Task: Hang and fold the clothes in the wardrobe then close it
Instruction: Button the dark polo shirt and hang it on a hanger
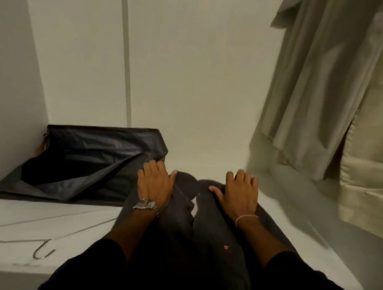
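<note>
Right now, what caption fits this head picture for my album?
Both hands, left and right, press dark trousers flat on the wardrobe shelf.

Dark bag [91, 161] left, hanging garments [343, 92] right.

The garment [201, 231] on the shelf is dark grey with a tiny red mark; the bag [80, 166] is charcoal. Hanging clothes [338, 91] are cream, the hanger [27, 240] silver, the wardrobe [195, 72] plain white.
</note>
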